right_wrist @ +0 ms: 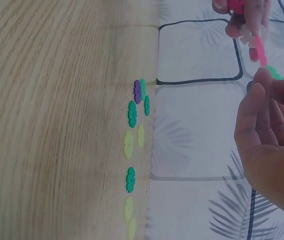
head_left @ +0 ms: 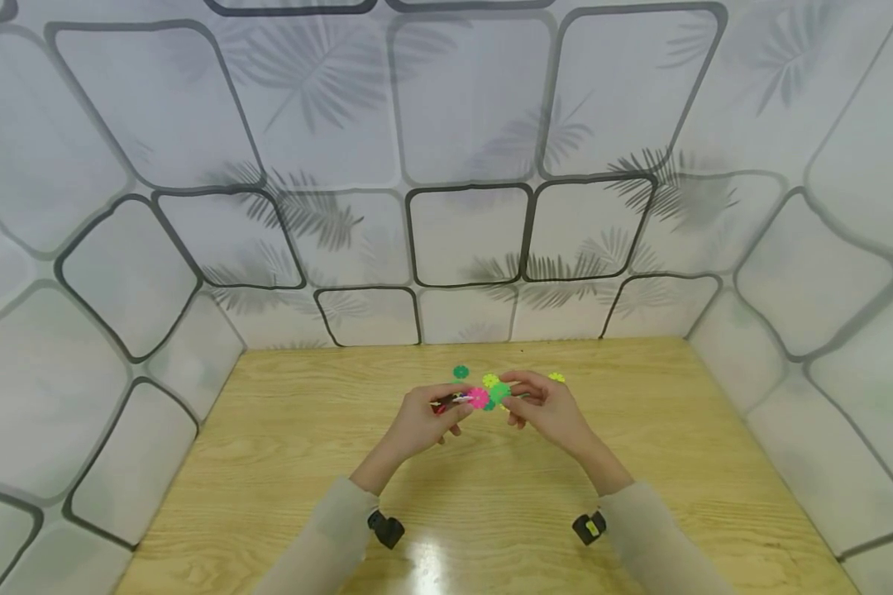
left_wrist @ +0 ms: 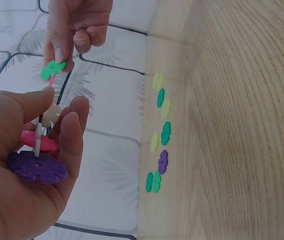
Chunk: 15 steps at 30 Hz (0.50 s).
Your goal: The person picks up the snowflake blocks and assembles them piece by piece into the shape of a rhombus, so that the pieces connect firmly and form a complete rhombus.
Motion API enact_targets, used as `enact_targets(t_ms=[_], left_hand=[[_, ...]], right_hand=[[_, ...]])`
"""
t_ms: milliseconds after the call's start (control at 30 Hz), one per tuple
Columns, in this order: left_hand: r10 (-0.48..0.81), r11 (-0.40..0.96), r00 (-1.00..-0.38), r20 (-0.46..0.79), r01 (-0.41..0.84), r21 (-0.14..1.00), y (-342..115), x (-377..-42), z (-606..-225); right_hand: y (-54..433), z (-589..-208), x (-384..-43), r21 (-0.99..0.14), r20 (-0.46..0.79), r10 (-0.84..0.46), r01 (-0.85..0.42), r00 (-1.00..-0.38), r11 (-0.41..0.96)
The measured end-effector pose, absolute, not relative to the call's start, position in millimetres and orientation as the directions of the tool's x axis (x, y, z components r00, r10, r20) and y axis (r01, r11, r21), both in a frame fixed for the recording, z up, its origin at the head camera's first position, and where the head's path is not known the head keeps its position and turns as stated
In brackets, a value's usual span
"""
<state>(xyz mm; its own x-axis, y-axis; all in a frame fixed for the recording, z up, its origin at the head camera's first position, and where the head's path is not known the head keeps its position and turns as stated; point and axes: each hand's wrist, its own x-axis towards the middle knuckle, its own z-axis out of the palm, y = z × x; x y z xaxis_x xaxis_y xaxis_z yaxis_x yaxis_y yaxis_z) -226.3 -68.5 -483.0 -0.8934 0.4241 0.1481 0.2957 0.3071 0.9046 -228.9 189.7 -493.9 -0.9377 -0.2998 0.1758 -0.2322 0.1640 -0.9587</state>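
Observation:
My left hand (head_left: 426, 421) holds a joined row of flower-shaped plastic discs. In the left wrist view a purple disc (left_wrist: 37, 169), a pinkish-red disc (left_wrist: 46, 142) and a white disc (left_wrist: 37, 142) are slotted together across the palm. At the row's far end, a bright pink disc (head_left: 479, 398) sticks out past the fingertips. Between thumb and fingers, my right hand (head_left: 554, 413) pinches a green disc (head_left: 499, 392), which meets the pink disc's edge. Whether the two are slotted into each other, I cannot tell. Fingers partly cover the middle of the row.
Loose flower discs lie toward the back of the wooden table (head_left: 491, 512), among them a dark green disc (head_left: 460, 372), a yellow disc (head_left: 556, 377) and a purple disc (left_wrist: 163, 162). A patterned white wall covering (head_left: 469, 240) rises behind and on both sides.

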Motion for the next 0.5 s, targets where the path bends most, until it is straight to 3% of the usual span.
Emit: enact_targets(t_ms=[500], left_hand=[[0.421, 0.299, -0.898, 0.129, 0.271, 0.915, -67.0, -225.7, -481.5]], right_hand=[[186.6, -490.9, -225.1, -0.912, 0.223, -0.268, -0.297, -0.937, 0.283]])
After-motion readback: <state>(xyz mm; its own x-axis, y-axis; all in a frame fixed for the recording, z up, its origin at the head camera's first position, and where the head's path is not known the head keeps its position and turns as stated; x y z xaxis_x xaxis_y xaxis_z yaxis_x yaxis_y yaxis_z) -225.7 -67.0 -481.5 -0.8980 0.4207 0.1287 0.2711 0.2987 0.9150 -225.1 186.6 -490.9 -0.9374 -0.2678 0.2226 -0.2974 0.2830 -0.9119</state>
